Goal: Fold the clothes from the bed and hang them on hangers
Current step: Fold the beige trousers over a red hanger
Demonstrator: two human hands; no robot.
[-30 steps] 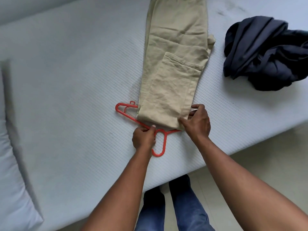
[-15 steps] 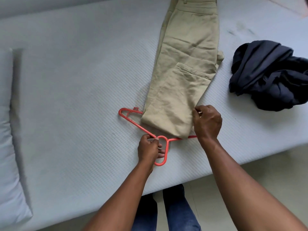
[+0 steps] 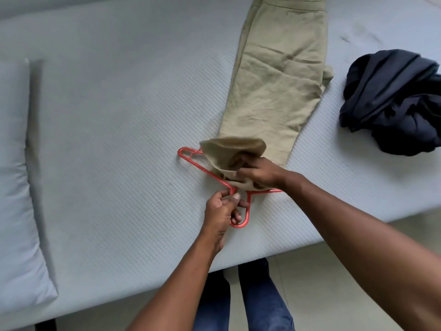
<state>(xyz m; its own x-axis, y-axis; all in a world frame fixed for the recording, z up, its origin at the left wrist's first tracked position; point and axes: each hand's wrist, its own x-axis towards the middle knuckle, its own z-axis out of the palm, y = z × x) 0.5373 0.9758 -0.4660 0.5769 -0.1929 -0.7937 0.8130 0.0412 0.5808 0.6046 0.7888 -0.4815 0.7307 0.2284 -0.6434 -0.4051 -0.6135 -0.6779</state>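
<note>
Folded beige trousers point(image 3: 279, 75) lie lengthwise on the white bed point(image 3: 119, 139), their near end bunched up over a red plastic hanger point(image 3: 191, 158). My left hand point(image 3: 220, 207) pinches the hanger at the base of its hook, near the bed's front edge. My right hand point(image 3: 259, 173) grips the bunched near end of the trousers just above the hanger. The hanger's right arm is mostly hidden under the cloth and my right wrist.
A crumpled dark navy garment point(image 3: 393, 101) lies at the right of the bed. A white pillow point(image 3: 16, 187) sits at the left edge. The bed's front edge runs across below my hands, with pale floor point(image 3: 334, 283) and my blue-jeaned legs point(image 3: 260, 302) beneath.
My right hand has gone from the trousers' right edge to the near end and lifted and bunched it over the hanger. My left hand stays on the hanger's hook base.
</note>
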